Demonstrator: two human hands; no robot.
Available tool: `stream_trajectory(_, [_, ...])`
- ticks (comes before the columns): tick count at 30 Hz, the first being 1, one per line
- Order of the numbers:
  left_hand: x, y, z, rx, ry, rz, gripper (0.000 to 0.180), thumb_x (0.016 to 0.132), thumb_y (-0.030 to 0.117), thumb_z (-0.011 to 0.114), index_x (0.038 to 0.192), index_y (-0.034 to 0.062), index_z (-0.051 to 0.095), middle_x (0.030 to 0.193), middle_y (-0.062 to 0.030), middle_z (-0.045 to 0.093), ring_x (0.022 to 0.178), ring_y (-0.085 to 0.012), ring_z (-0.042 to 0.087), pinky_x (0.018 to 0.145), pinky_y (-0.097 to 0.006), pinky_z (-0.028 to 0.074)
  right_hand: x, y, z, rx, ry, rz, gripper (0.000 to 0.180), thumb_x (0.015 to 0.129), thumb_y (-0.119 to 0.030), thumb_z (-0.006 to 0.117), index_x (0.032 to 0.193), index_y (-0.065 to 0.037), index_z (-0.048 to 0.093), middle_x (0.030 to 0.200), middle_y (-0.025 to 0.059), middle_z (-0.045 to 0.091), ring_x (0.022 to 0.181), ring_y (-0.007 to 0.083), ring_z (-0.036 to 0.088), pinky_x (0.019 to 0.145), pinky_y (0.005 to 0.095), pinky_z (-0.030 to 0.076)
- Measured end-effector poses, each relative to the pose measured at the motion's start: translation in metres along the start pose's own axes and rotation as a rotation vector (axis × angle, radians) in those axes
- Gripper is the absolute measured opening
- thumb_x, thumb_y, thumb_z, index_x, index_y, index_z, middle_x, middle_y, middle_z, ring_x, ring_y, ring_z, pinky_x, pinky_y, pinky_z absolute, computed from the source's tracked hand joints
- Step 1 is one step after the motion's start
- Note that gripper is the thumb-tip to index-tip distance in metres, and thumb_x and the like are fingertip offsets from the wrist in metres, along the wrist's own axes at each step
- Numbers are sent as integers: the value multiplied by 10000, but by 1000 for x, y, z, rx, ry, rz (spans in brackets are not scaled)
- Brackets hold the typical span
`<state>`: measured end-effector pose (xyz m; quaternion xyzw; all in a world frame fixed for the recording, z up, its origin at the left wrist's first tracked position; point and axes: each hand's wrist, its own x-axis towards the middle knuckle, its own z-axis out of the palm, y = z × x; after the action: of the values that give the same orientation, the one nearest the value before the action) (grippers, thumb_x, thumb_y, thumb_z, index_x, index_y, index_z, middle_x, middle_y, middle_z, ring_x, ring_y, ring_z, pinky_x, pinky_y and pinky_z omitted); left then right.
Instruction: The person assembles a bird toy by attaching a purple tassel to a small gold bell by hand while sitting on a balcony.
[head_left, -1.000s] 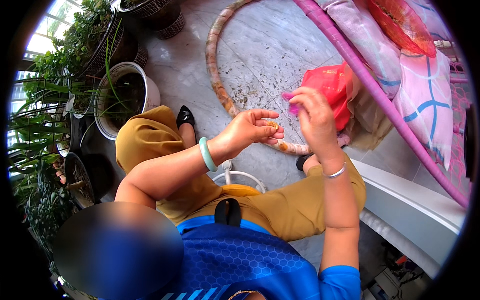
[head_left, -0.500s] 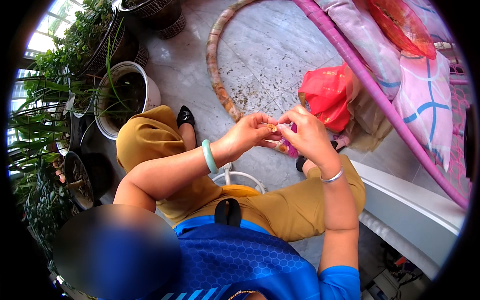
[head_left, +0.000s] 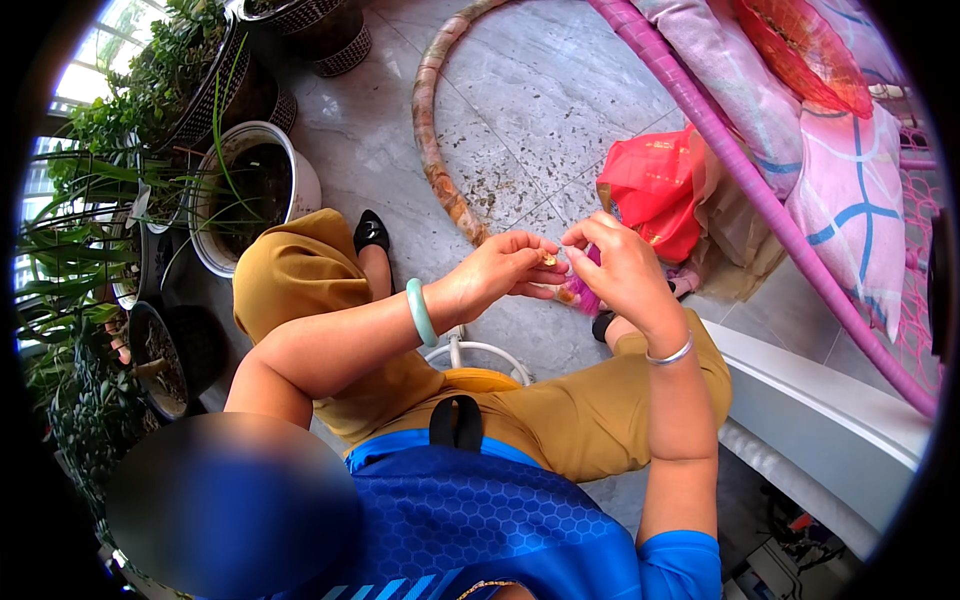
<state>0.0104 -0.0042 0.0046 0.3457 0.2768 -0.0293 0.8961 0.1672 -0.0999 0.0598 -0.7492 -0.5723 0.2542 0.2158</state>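
Between the thumb and fingers of my left hand [head_left: 505, 266] is a small yellow-brown piece [head_left: 549, 260], too small to name. Just to its right, my right hand [head_left: 622, 265] is closed in a pinch, thumb and forefinger close together. Whether anything lies in that pinch cannot be made out. The fingertips of both hands face each other with a narrow gap, above my lap and the floor. Partly hidden under my right hand is some purple netting [head_left: 585, 292].
Dark flakes [head_left: 490, 190] litter the tiled floor beside a wrapped hoop [head_left: 428, 120]. A red bag [head_left: 650, 180] stands to the right, below a pink-wrapped bar [head_left: 740, 165] and pink cushions [head_left: 850, 215]. Potted plants crowd the left, including a white pot [head_left: 305, 190].
My right fingertips have drawn slightly away from the left hand, leaving a small gap. The yellow-brown piece stays in my left fingers.
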Motion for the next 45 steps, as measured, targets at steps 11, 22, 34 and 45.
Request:
stream_trajectory(11, [-1, -1, -1, -30, -16, 36, 257, 961, 190, 401, 1127, 2, 457, 1070, -115, 578, 996, -195, 586, 852, -345, 499, -2, 4, 12, 91, -8, -60, 132, 777, -141, 619, 880, -59, 606, 820, 97, 608, 730, 263, 609, 639, 337, 478])
stream_trajectory(22, [-1, 10, -1, 15, -45, 132, 195, 907, 162, 541, 1024, 9, 568, 934, -71, 623, 848, -132, 612, 776, -268, 504, -5, 20, 13, 705, -64, 160, 154, 867, -118, 568, 902, 30, 591, 822, 63, 631, 774, 110, 584, 703, 262, 476])
stream_trajectory(34, [4, 10, 0, -101, -8, 57, 186, 900, 192, 557, 972, 21, 554, 899, -56, 610, 826, -131, 614, 773, -262, 506, -7, 18, 10, 795, -54, 198, 104, 853, -81, 572, 880, 18, 558, 803, 56, 602, 759, 109, 579, 693, 258, 472])
stream_trajectory(45, [6, 1, -2, -72, -67, 163, 172, 874, 115, 588, 1003, 7, 556, 931, -55, 609, 851, -133, 606, 788, -267, 502, -15, 12, 6, 415, -4, 2, 113, 789, -89, 594, 869, -11, 579, 839, 109, 608, 795, 230, 602, 716, 317, 468])
